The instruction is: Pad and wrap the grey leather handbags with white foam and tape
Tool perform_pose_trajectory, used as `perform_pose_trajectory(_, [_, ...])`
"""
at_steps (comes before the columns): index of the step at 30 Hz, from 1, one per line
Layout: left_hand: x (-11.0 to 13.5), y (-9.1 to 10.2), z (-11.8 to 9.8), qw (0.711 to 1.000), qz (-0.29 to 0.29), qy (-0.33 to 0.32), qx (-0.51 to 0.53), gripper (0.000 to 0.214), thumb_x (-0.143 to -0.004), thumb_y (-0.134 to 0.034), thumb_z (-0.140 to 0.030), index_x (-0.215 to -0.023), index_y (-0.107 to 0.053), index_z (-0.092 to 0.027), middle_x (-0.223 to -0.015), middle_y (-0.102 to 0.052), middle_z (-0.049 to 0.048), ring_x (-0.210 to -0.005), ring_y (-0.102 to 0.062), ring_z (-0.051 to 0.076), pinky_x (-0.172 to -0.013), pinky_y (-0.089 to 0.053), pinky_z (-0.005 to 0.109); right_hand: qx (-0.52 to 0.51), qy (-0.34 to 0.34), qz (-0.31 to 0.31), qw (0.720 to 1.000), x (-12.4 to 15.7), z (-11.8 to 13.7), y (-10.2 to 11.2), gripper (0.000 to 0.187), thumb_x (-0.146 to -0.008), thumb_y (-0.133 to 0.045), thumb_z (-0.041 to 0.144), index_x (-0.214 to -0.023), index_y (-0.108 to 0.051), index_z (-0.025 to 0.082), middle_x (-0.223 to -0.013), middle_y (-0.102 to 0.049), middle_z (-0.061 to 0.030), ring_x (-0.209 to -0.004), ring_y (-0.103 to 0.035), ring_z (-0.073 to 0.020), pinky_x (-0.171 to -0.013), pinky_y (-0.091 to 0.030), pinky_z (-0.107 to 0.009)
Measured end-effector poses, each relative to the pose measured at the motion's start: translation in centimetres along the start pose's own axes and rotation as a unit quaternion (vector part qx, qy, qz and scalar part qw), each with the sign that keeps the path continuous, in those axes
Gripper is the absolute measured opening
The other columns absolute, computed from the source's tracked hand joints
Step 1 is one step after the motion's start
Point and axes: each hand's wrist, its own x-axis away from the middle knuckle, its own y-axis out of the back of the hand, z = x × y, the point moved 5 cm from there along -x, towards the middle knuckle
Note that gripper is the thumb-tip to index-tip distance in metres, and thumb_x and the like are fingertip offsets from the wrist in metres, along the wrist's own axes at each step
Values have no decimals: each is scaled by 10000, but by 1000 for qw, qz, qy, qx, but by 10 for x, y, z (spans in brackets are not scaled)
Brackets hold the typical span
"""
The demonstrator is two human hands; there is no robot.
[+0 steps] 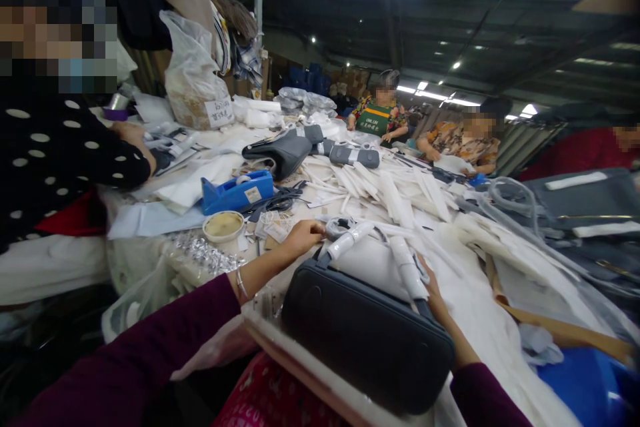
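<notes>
A dark grey handbag point(367, 340) lies on its side at the table edge before me, bottom panel facing me. Its handles point(407, 267) are wrapped in white film. My left hand point(305, 238) is closed beyond the bag's left corner, fingertips pinched at a grey strap coil point(339, 227) bound in white wrap; the exact grip is too small to make out. My right hand point(434, 290) is closed against the bag's far right side, beside a wrapped handle end, its fingers partly hidden.
A blue tape dispenser point(237, 191), a round tub of yellowish paste point(223, 227) and black scissors point(283, 199) sit to the left. White strips point(390, 197) and grey bags point(283, 150) cover the middle. Co-workers point(377, 113) sit around; grey bags point(590, 200) pile right.
</notes>
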Motion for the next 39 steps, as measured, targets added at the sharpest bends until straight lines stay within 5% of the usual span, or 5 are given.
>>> perform_pose_trajectory(9, [46, -18, -15, 934, 224, 62, 271, 601, -499, -725, -62, -1095, -678, -126, -804, -716, 53, -757, -645, 179, -692, -480, 257, 28, 19, -40, 999, -2, -2, 8, 404, -480, -716, 493, -790, -601, 261, -1046, -660, -83, -1279, -406, -364, -1061, -333, -432])
perform_pose_trajectory(16, [42, -21, -2, 925, 360, -43, 111, 192, -623, -763, -269, -767, -763, -142, -780, -707, 31, -759, -619, 178, -719, -474, 251, 100, -18, -64, 993, 8, 17, 0, 249, -590, -643, 433, -742, -596, 241, -888, -682, -74, -1060, -558, -301, -854, -469, -371])
perform_pose_trajectory(23, [41, -18, -1, 927, 359, -54, 99, 210, -633, -761, -323, -763, -773, -159, -804, -716, 34, -763, -620, 188, -749, -484, 268, 157, -50, -173, 971, 50, 25, 28, 351, -568, -674, 296, -899, -592, 211, -932, -688, -74, -912, -617, -260, -847, -471, -389])
perform_pose_trajectory(31, [41, -18, 5, 932, 342, -61, 104, 196, -631, -762, -328, -731, -768, -160, -790, -717, 36, -773, -637, 208, -728, -502, 277, -32, -198, 40, 979, 66, 23, 1, 199, -538, -706, 219, -728, -646, 212, -594, -661, -33, -608, -650, -236, -511, -474, -306])
perform_pose_trajectory(39, [53, -11, -4, 926, 361, -16, 110, 256, -648, -769, -340, -830, -766, -161, -761, -715, 33, -692, -638, 199, -692, -493, 273, -92, -181, 71, 977, 86, 14, 2, 259, -479, -777, 182, -633, -570, 208, -546, -585, 54, -470, -515, -109, -476, -424, -228])
